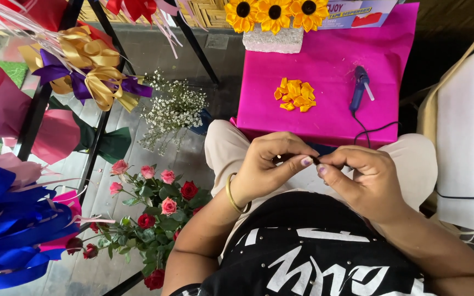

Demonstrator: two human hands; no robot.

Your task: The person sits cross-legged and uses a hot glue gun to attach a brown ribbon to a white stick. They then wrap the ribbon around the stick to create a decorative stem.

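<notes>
The black printed shirt (pixel 314 257) fills the lower view; above it the left hand (pixel 267 167) and right hand (pixel 366 178) meet over the lap, fingertips pinching a small dark piece (pixel 315 160) between them. Beyond, on the pink-covered bench (pixel 330 55), lie yellow petals (pixel 295 94) and a blue glue gun (pixel 359 87).

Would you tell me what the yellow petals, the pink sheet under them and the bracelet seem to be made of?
Petals: probably satin ribbon, folded, slightly glossy. Pink sheet: matte paper or thin nonwoven wrap, faintly creased. Bracelet on left wrist: gold-coloured metal, judging by its shine.
</notes>
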